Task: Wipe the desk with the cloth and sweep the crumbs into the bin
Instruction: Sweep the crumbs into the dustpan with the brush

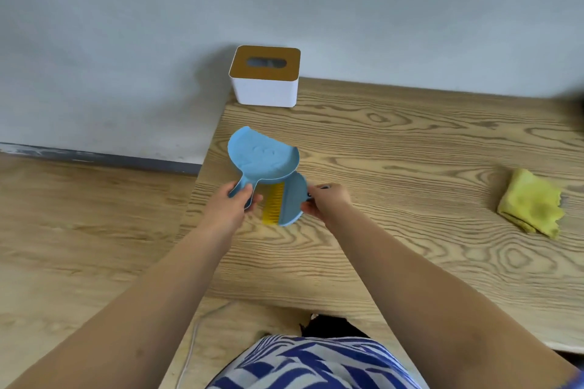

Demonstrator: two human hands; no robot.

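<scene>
Left hand [235, 204] grips the dustpan [262, 155] by its handle, pan raised beyond the knuckles. Right hand [327, 200] pinches the brush [286, 202], yellow bristles facing the left hand; its handle is hidden by the fingers. Cloth [531, 204] lies crumpled on the desk [395, 151], well right of the right hand. Bin [265, 76] stands beyond both hands, at the desk's corner. Crumbs not discernible.

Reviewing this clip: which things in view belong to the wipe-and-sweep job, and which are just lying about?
Job:
- blue dustpan, gripped by left hand
- brush with yellow bristles, held by right hand
- yellow cloth, lying on the desk
- white bin

Lying about:
- white cable on the floor
</scene>
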